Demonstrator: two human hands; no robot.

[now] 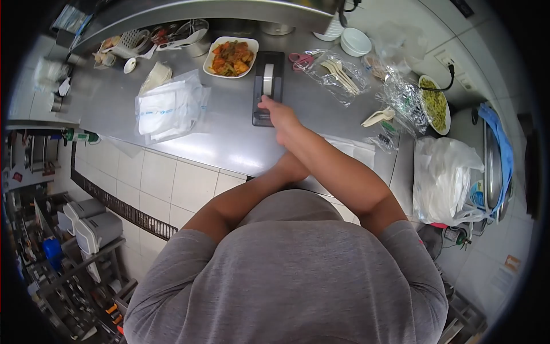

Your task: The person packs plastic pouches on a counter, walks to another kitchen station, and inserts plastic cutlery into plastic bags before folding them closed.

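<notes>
A black desktop tape dispenser with a pale roll of tape stands on the steel counter. My right hand is closed at its near half, fingertips against the dispenser just below the roll; whether a strip of tape is between them does not show. My left hand lies at the counter's front edge, crossed under my right forearm, with its fingers hidden. Just left of the dispenser is a white dish of cooked food in red sauce. Clear-wrapped white packets lie further left.
Pink-handled scissors, wrapped wooden cutlery and loose cutlery lie right of the dispenser. White bowls, a dish of yellow-green food and a white plastic bag stand further right. A steel shelf overhangs the back.
</notes>
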